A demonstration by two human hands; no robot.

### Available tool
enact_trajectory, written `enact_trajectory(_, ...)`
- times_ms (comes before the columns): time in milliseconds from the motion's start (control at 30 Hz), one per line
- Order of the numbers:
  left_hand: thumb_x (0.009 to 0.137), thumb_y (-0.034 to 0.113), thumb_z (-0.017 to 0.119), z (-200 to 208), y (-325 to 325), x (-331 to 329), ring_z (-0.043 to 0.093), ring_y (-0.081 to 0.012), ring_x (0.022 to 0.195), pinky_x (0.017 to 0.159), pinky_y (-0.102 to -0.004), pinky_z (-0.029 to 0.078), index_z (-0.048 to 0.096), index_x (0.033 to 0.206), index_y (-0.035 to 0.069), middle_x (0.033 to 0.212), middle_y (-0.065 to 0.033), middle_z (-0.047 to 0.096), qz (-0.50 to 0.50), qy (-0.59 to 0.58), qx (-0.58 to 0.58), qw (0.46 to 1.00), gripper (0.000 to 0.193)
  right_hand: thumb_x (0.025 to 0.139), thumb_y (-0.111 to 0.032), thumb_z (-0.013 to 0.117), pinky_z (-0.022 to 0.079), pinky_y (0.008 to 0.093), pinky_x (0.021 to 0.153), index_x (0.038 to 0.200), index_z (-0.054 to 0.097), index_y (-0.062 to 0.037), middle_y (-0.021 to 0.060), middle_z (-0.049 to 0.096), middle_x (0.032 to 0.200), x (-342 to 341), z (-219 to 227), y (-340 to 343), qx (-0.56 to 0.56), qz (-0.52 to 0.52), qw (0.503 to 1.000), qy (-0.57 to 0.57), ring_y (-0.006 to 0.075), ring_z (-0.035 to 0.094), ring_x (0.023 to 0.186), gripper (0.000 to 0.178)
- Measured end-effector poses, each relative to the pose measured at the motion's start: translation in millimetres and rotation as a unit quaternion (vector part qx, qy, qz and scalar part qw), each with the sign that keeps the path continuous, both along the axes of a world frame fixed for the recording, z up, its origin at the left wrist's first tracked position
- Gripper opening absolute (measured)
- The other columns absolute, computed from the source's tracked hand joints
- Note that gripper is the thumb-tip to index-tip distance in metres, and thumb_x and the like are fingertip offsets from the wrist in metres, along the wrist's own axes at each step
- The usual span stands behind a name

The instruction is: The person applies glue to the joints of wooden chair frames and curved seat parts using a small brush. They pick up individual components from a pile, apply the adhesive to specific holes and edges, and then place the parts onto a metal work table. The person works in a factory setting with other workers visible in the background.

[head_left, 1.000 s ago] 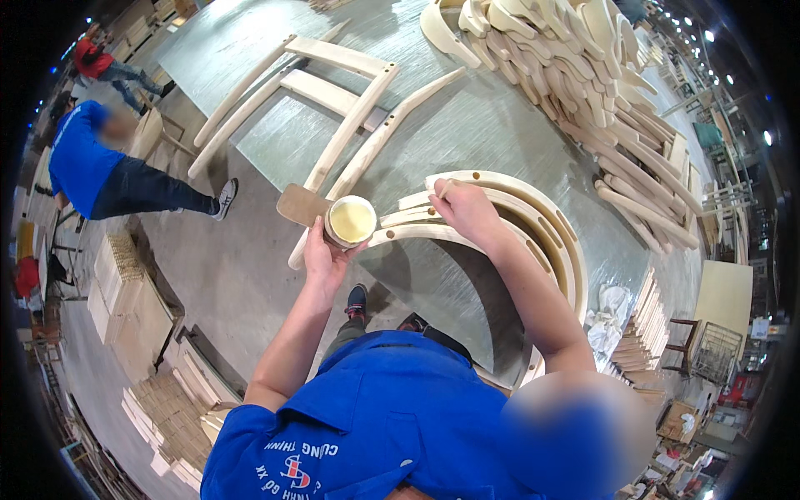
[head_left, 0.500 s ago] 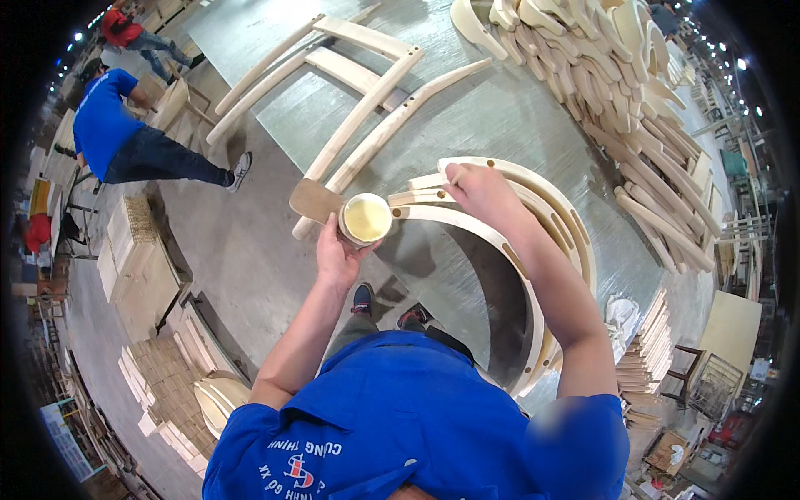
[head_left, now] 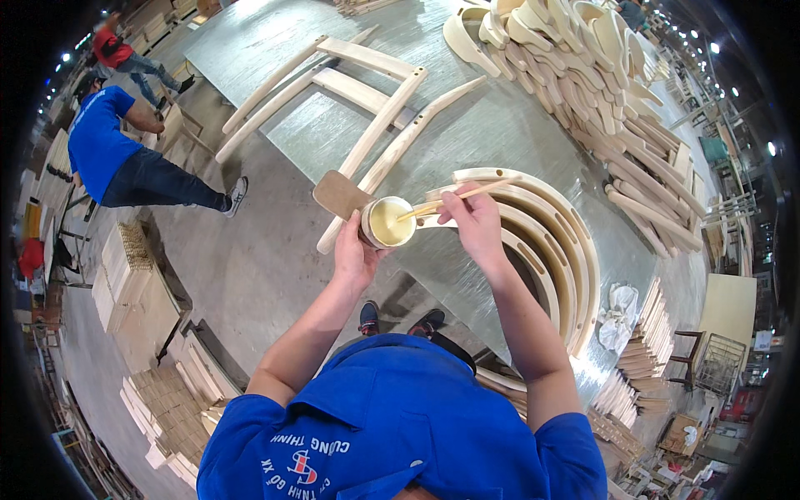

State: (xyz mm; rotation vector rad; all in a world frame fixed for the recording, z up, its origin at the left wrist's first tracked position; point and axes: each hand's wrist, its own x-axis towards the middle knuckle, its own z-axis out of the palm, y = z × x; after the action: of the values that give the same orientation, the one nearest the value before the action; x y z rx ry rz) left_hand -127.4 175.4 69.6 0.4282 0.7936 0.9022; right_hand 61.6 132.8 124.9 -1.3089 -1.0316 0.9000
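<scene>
My left hand (head_left: pixel 357 254) is closed round a round cup (head_left: pixel 389 222) of pale yellow liquid, probably glue. A flat brown paddle-shaped piece (head_left: pixel 340 195) sticks out from the cup's far left side. In my right hand (head_left: pixel 473 223) a thin wooden stick (head_left: pixel 479 191) is pinched, its lower tip in the yellow liquid. Below and beyond that hand, several curved wooden rails (head_left: pixel 560 235) with slots and holes lie nested on the metal-topped table. Left of them lies a wooden chair frame part (head_left: pixel 379 125) with long legs.
Curved wooden parts are heaped at the table's far right (head_left: pixel 575 75). A crumpled white plastic bag (head_left: pixel 617 318) lies by stacked slats (head_left: pixel 654 329). Wood stacks (head_left: pixel 125 275) stand on the left floor. A person in blue (head_left: pixel 108 150) works at the upper left, another in red beyond.
My right hand has come down and left from above the curved rails to the cup; the stick now shows with its tip in the liquid. The cup has shifted slightly right.
</scene>
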Motion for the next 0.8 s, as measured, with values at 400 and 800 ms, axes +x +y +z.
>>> enact_trajectory(400,0.099,0.034,0.029,14,11,-13,0.053,-0.0290,0.114,0.090,-0.0504,0.048,0.040,0.127,0.005,0.128,-0.0130,0.049,-0.045,-0.024,0.004,0.999,0.042,0.089,-0.014,0.056,0.055,0.0336,0.066,0.088,0.055,-0.0086,0.0027,0.059,0.074,-29,-45,-30,-0.058,-0.126,0.891,0.432,0.0139,0.059,0.066,0.006)
enact_trajectory(800,0.099,0.034,0.029,1,19,-11,0.051,-0.0286,0.116,0.091,-0.0524,0.047,0.039,0.127,0.005,0.130,-0.0124,0.046,-0.041,-0.013,-0.031,0.999,0.041,0.089,-0.012,0.059,0.052,0.0237,0.061,0.083,0.055,-0.0030,0.0071,0.062,0.074,-16,-3,-41,0.053,-0.187,0.980,0.032,0.0111,0.061,0.064,0.012)
